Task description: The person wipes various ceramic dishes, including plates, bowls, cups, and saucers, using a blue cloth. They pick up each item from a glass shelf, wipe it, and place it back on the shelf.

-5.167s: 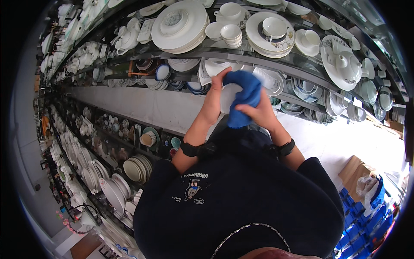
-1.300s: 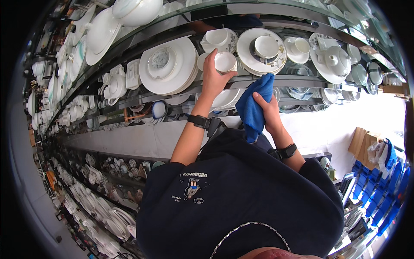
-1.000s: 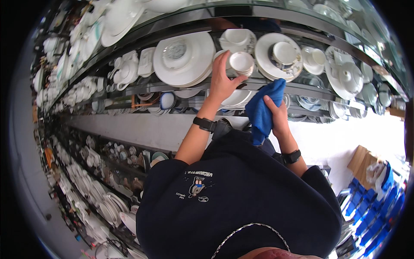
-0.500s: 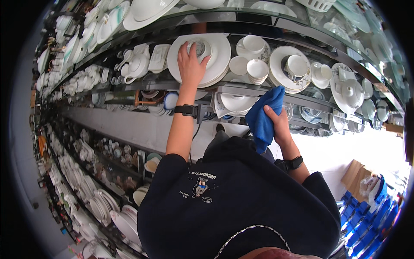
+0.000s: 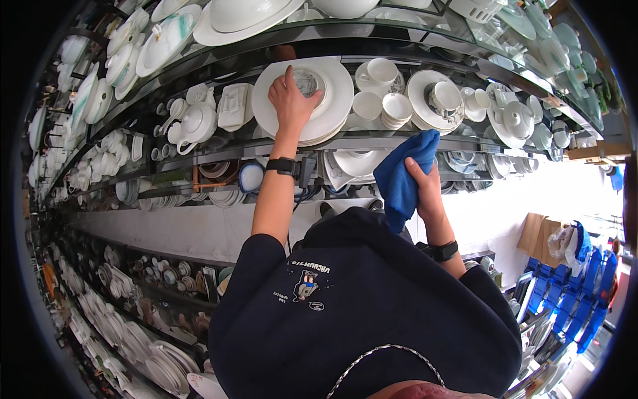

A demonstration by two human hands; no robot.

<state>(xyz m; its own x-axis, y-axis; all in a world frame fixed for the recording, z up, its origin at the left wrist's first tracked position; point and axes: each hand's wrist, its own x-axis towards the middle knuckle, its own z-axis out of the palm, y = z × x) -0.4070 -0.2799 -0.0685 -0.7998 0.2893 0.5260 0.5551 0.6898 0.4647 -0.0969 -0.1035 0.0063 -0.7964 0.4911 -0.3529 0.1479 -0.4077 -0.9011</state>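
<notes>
My left hand (image 5: 292, 105) reaches over a stack of large white plates (image 5: 340, 86) on the glass shelf. Its fingers and thumb curl about the near side of a small white bowl (image 5: 321, 83) with a grey patterned inside, which sits on top of the stack; part of the bowl is hidden by the hand. My right hand (image 5: 425, 186) is closed on a blue cloth (image 5: 397, 186), held bunched in front of the shelf edge, below the white cups. The cloth hangs down towards my chest.
White cups (image 5: 397, 106) and another plate stack (image 5: 415, 86) with a cup stand to the right. A white teapot (image 5: 197, 123) and a lidded dish (image 5: 234, 106) stand to the left. Above runs a higher glass shelf edge (image 5: 399, 32). Blue chairs or crates (image 5: 571, 299) are at lower right.
The view has shifted slightly. My left hand has slid a little left over the bowl, showing more of its inside. My right hand still holds the blue cloth.
</notes>
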